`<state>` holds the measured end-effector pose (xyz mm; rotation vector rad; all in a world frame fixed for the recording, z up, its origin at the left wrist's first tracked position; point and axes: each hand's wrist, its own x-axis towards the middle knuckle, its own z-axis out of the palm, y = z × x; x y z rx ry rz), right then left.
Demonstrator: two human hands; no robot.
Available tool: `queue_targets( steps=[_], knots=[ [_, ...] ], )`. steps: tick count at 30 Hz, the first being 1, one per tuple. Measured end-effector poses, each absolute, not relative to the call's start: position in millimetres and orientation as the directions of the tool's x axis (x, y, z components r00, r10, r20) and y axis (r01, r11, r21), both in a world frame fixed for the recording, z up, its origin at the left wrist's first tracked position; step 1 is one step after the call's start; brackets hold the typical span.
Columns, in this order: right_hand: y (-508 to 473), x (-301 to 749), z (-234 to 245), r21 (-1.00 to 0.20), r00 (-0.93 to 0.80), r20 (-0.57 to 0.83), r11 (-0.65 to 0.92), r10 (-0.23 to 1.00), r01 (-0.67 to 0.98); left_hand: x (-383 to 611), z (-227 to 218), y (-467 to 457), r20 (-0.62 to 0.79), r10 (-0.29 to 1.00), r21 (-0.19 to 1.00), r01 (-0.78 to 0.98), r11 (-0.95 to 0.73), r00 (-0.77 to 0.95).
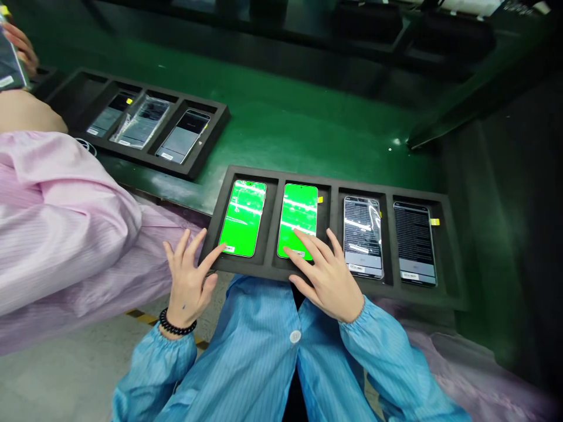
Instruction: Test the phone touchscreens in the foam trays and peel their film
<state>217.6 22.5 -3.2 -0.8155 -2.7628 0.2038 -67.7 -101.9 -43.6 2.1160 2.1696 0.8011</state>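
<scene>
A black foam tray with several slots lies in front of me on the green belt. Its two left slots hold phones with bright green screens. The two right slots hold phones with dark text screens. My left hand is open, its index fingertip touching the bottom edge of the leftmost green phone. My right hand is open with fingers spread, the fingertips resting on the lower part of the second green phone.
A second black tray with three phones sits farther left on the green belt. A co-worker in a pink sleeve is at my left, their hand holding something at the top left corner.
</scene>
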Motion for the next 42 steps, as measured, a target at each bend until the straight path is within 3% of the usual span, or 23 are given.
queue_targets(
  steps=[18, 42],
  knots=[
    [21.8, 216.9, -1.4, -0.192, -0.816, 0.187, 0.835, 0.548, 0.516, -68.8, -46.9, -100.3, 0.310, 0.949, 0.373, 0.926, -0.060, -0.064],
    [20.8, 217.6, -3.0, -0.232, -0.804, 0.196, 0.823, 0.561, 0.518, -71.1, -49.5, -99.6, 0.378, 0.923, 0.394, 0.915, -0.086, -0.076]
  ],
)
